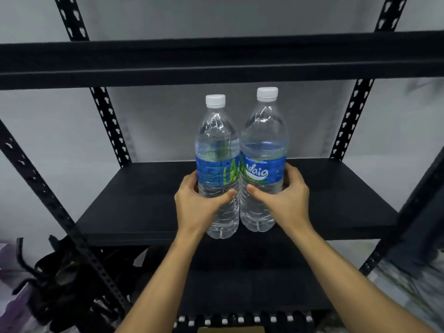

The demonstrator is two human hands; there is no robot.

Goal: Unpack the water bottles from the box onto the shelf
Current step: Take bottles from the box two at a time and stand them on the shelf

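Head view, and I've got two water bottles up at the shelf. The left grip (197, 203) has fingers and thumb curled round the left bottle (217, 145) just below its blue label, and the right grip (286, 200) is wrapped the same way round the right bottle (264, 140). Both bottles stand upright, white caps on, sides touching.

Their bases are right at the front lip of the black shelf (336, 188) (I can't tell whether they rest on it or hang just above). That's my worry: let go here, and a base half over the lip could tip its bottle forward and off.

They look nearly full, so heavy, I'd judge, and a loose hold on that ribbed plastic could let one slide down through the fingers. Set this close together, one could topple the other if a finger snags on the way out.

The upper shelf (216, 58) sits above the caps, and a careless lift could knock a cap against it.
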